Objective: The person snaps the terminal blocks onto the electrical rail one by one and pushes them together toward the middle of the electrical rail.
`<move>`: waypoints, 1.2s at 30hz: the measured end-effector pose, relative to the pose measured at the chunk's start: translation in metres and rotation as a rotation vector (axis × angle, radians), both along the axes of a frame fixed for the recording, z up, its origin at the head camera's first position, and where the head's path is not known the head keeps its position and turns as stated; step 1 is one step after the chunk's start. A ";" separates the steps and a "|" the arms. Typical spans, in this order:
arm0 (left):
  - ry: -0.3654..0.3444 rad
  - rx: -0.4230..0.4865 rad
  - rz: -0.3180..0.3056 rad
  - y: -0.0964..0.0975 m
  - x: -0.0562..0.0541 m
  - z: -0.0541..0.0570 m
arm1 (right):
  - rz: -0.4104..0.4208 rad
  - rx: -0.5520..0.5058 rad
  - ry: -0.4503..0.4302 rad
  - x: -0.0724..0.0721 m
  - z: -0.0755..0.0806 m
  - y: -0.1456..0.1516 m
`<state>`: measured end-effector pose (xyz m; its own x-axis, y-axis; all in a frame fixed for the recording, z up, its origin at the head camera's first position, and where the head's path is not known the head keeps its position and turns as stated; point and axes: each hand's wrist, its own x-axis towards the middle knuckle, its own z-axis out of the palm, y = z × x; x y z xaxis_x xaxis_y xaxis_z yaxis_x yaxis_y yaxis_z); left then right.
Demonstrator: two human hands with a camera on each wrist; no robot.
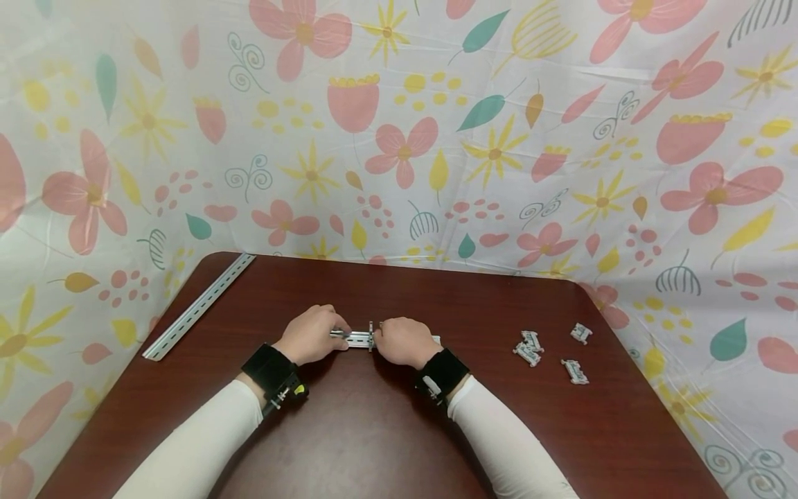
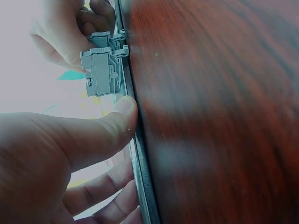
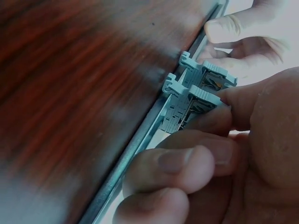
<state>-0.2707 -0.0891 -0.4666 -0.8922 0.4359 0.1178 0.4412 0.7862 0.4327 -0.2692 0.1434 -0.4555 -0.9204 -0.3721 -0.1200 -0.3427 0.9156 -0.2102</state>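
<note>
A slotted metal DIN rail (image 1: pixel 357 339) lies across the middle of the table, its ends partly hidden by the hands. My left hand (image 1: pixel 314 335) grips it left of centre, with the thumb (image 2: pixel 122 114) against its near edge and the fingers behind. Two grey terminal blocks stand on the rail between the hands: one block (image 2: pixel 102 72) closer to the left hand, the other block (image 3: pixel 180 105) at the right fingertips. My right hand (image 1: pixel 405 342) pinches that right-hand block between thumb and index finger, the other fingers curled near the rail.
Several loose terminal blocks (image 1: pixel 527 354) lie on the right side of the brown table (image 1: pixel 349 430). A longer slotted rail (image 1: pixel 199 305) rests along the left edge. Behind the table hangs a flower-patterned curtain (image 1: pixel 399 90).
</note>
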 end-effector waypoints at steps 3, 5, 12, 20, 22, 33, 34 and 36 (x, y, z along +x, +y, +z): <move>0.002 0.003 -0.002 0.000 0.000 0.000 | 0.000 -0.012 -0.007 0.000 0.001 0.000; 0.004 0.005 -0.004 0.000 0.000 0.000 | 0.000 -0.017 -0.011 0.000 0.002 0.000; 0.001 0.009 -0.003 0.000 0.001 0.001 | -0.002 -0.020 -0.023 0.001 0.003 0.000; 0.003 0.011 -0.005 0.000 0.000 0.001 | 0.006 -0.049 -0.029 0.004 0.007 -0.001; 0.000 0.011 -0.003 0.000 0.000 0.001 | 0.011 -0.055 -0.032 0.004 0.007 -0.001; -0.003 0.009 -0.003 0.000 0.000 0.000 | 0.043 -0.048 -0.022 0.008 0.010 -0.002; -0.002 0.009 -0.004 0.000 0.000 0.000 | 0.046 -0.048 -0.022 0.008 0.010 -0.002; -0.003 0.010 -0.005 0.000 0.000 0.001 | 0.052 -0.049 -0.027 0.008 0.010 -0.002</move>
